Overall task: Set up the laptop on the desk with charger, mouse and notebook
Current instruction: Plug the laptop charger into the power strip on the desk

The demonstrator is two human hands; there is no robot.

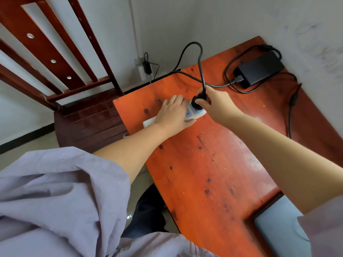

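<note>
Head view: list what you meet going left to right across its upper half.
Wooden chair → wall socket → left hand → right hand → charger. Left out: the power strip and plug, gripped in those hands.

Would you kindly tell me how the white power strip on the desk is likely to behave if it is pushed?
The power strip looks light and flat, so it would probably slide rather than tip on the glossy desk. The left hand holding it down while the right hand works the plug suggests it shifts easily.
</note>
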